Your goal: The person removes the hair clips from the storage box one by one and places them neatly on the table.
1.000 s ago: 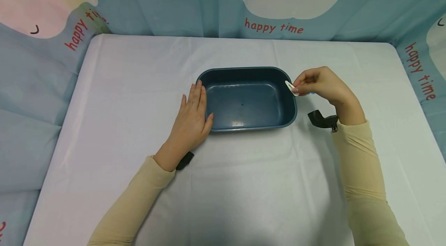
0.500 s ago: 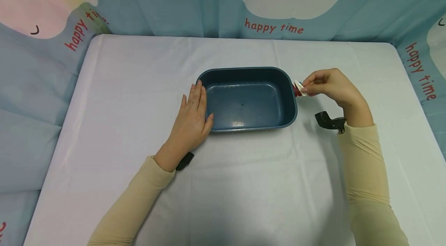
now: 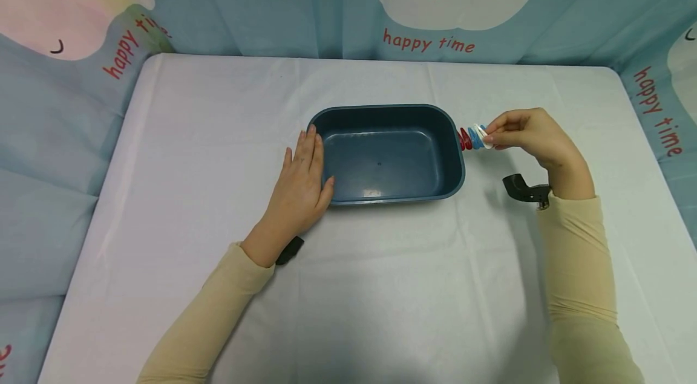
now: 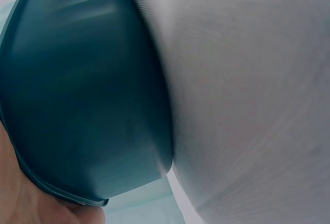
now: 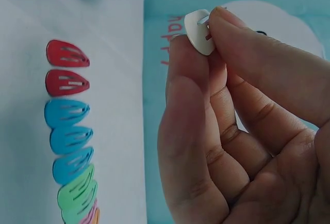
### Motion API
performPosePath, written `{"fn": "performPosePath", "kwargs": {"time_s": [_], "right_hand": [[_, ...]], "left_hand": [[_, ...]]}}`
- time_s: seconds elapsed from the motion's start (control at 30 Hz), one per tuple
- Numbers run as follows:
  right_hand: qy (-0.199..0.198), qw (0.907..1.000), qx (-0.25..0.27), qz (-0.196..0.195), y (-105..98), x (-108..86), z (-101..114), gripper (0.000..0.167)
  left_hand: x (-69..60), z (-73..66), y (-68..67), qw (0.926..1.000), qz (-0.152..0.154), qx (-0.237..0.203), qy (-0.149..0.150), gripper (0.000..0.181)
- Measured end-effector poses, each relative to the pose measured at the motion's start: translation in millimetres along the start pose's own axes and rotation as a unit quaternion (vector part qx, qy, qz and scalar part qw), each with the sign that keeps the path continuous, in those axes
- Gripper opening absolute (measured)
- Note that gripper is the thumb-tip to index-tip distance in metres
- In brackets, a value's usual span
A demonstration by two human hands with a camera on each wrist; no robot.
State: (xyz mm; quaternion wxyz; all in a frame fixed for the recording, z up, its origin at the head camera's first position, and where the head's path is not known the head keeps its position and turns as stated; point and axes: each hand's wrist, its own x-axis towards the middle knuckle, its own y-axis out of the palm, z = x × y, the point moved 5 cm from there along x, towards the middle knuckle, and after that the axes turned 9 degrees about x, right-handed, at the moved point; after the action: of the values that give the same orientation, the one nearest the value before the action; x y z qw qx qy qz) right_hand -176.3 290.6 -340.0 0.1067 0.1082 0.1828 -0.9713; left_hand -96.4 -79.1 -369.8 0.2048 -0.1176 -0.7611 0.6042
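Observation:
My right hand (image 3: 539, 133) pinches a white snap hair clip (image 5: 200, 32) between thumb and finger, above the table and to the right of a dark blue plastic basin (image 3: 389, 198). Below it on the cloth, a row of snap clips runs out from the basin's side: red clips (image 5: 67, 82), blue clips (image 5: 67, 113), green clips (image 5: 77, 195), then a little pink and orange at the view's edge. My left hand (image 3: 299, 190) rests on the basin's left rim with its fingers straight. In the left wrist view the basin's outer wall (image 4: 87, 105) fills much of the picture.
A white cloth (image 3: 218, 130) covers the table. Blue printed curtains (image 3: 272, 3) hang at its back and sides. Black wrist camera mounts (image 3: 525, 189) stick out from the sleeves.
My right hand has moved right, away from the basin's right rim, carrying the white hair clip. Red and blue clips have come into sight beside the basin. My left hand has stayed put.

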Motion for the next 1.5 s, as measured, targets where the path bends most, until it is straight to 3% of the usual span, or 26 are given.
{"fn": "performPosePath", "kwargs": {"time_s": [0.83, 1.5], "right_hand": [[0.041, 0.9968, -0.02, -0.066, -36, -11.3, -21, 0.006], [0.044, 0.9928, 0.036, -0.106, -67, -14.1, -46, 0.01]], "left_hand": [[0.1, 0.1, 0.0, 1.0, 0.007, -0.001, -0.003, 0.066], [0.4, 0.3, 0.3, 1.0, 0.0, 0.0, 0.001, 0.067]]}}
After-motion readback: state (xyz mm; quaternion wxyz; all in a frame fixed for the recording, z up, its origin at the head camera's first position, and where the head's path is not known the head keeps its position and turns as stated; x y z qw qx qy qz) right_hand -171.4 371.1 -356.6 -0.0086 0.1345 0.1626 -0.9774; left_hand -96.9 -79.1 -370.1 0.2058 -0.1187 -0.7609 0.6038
